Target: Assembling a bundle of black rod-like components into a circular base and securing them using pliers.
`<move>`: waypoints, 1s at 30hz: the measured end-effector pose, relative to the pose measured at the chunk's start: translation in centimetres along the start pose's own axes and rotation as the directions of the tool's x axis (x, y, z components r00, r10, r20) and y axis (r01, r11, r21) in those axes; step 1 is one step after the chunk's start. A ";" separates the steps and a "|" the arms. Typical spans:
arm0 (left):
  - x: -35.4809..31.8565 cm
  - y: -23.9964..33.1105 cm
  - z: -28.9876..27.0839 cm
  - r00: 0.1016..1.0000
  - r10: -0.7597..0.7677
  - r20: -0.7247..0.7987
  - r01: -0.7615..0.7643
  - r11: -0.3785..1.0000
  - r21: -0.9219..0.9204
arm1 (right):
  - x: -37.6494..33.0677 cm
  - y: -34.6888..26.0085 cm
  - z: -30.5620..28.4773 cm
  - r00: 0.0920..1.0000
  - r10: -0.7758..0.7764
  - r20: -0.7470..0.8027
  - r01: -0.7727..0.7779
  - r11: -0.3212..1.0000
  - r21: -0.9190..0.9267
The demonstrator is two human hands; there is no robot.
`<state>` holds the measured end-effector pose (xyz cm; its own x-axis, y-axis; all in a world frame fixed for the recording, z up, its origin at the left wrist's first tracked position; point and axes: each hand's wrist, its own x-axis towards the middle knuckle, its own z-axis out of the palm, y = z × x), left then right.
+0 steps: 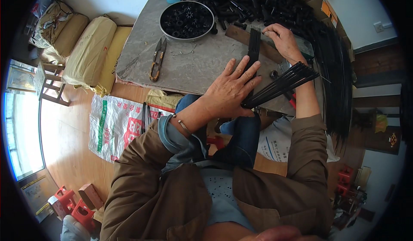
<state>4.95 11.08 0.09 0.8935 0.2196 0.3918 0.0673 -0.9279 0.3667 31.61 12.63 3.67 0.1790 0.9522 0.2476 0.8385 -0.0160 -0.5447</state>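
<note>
rods (279, 84): black | tabletop (134, 64): marbled grey | jacket (140, 185): brown | shirt (220, 194): pale-blue, dark-speckled | stools (82, 214): red

On your table (185, 73), a pile of short tubes (258, 4) covers the far side. Left of it stands a bowl (187, 38) of small parts; shears (158, 62) lie nearer the left edge. Long rods (335, 69) trail over the right edge. Your left hand (228, 86) is by the near edge, your right hand (284, 43) beyond it, to the right.
</note>
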 end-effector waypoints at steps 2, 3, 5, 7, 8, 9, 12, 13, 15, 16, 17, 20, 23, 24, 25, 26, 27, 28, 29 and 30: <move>0.0 0.0 -0.1 1.000 -0.005 -0.004 0.005 1.000 -0.006 | 0.1 -0.6 -0.1 0.998 -0.070 0.000 0.070 0.989 -0.130; 0.0 0.0 -0.2 1.000 -0.004 -0.008 0.003 1.000 -0.014 | 0.2 -0.3 -0.2 0.998 -0.069 -0.001 0.068 0.989 -0.132; 0.1 0.1 -0.1 1.000 0.000 -0.015 0.000 1.000 -0.016 | 0.4 0.4 -0.2 0.998 -0.064 0.022 0.064 0.998 0.010; 0.0 0.0 -0.1 1.000 -0.002 -0.022 0.002 1.000 -0.016 | 0.3 0.1 -0.2 0.998 -0.052 0.026 0.052 0.999 0.009; 0.0 0.0 -0.1 1.000 0.000 -0.020 0.000 1.000 -0.015 | 0.3 0.0 -0.1 0.999 -0.038 0.030 0.038 0.999 0.008; 0.0 0.0 -0.1 1.000 0.001 -0.019 -0.001 1.000 -0.014 | 0.3 -0.2 -0.1 0.999 -0.040 0.031 0.040 0.999 0.008; -0.1 0.0 -0.1 0.999 0.003 -0.033 -0.003 1.000 -0.015 | 0.2 -0.4 -0.2 0.998 0.002 0.060 -0.003 1.000 0.004; -0.1 0.0 -0.1 0.999 0.003 -0.034 -0.003 1.000 -0.015 | 0.2 -0.4 -0.2 0.999 0.008 0.045 -0.008 1.000 0.011; -0.1 0.0 -0.1 0.999 0.003 -0.033 -0.004 1.000 -0.010 | 0.2 -0.1 -0.2 0.999 0.014 0.030 -0.014 1.000 0.017; -0.1 0.0 -0.1 0.999 0.004 -0.033 -0.005 1.000 -0.010 | 0.3 0.0 -0.2 0.998 0.036 0.046 -0.037 0.999 0.027; -0.1 0.1 -0.2 1.000 0.002 -0.025 -0.002 1.000 -0.009 | 0.3 0.2 -0.2 0.996 0.057 0.063 -0.060 0.998 0.037; -0.1 0.1 -0.1 1.000 -0.001 -0.020 0.001 1.000 -0.009 | 0.4 0.1 -0.2 0.999 0.004 0.039 -0.003 1.000 -0.026; -0.1 0.1 -0.2 1.000 -0.001 -0.022 0.000 1.000 -0.009 | 0.7 0.4 -0.3 0.996 -0.083 0.043 0.083 0.997 -0.001; 0.0 0.0 -0.2 1.000 -0.001 -0.022 0.001 1.000 -0.007 | 0.7 0.1 -0.4 0.996 -0.083 0.043 0.083 0.997 0.000; -0.1 0.1 -0.2 1.000 -0.002 -0.021 0.002 1.000 -0.006 | 0.6 -0.2 -0.4 0.996 -0.074 0.058 0.075 0.997 -0.007; -0.1 0.1 -0.1 1.000 -0.015 -0.023 0.014 1.000 -0.017 | 0.7 -0.5 -0.4 0.995 -0.065 0.073 0.066 0.998 -0.014; -0.1 0.2 -0.1 0.999 -0.026 -0.025 0.025 0.999 -0.027 | 0.7 -0.5 -0.4 0.995 -0.064 0.072 0.065 0.998 -0.014; -0.1 0.2 -0.1 0.999 -0.025 -0.024 0.025 0.999 -0.028 | 0.7 -0.5 -0.4 0.995 -0.075 0.072 0.076 0.997 -0.012; 0.0 0.2 -0.2 1.000 -0.025 -0.012 0.025 0.999 -0.024 | 0.7 -0.5 -0.4 0.994 -0.086 0.072 0.087 0.996 -0.010; 0.0 0.1 -0.2 1.000 -0.027 -0.001 0.027 0.999 -0.019 | 0.7 -0.6 -0.3 0.994 -0.086 0.072 0.087 0.996 -0.009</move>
<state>4.84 11.03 0.27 0.8910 0.2445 0.3825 0.0828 -0.9160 0.3926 31.40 13.22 4.45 0.0685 0.9696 0.2349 0.8557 0.0639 -0.5135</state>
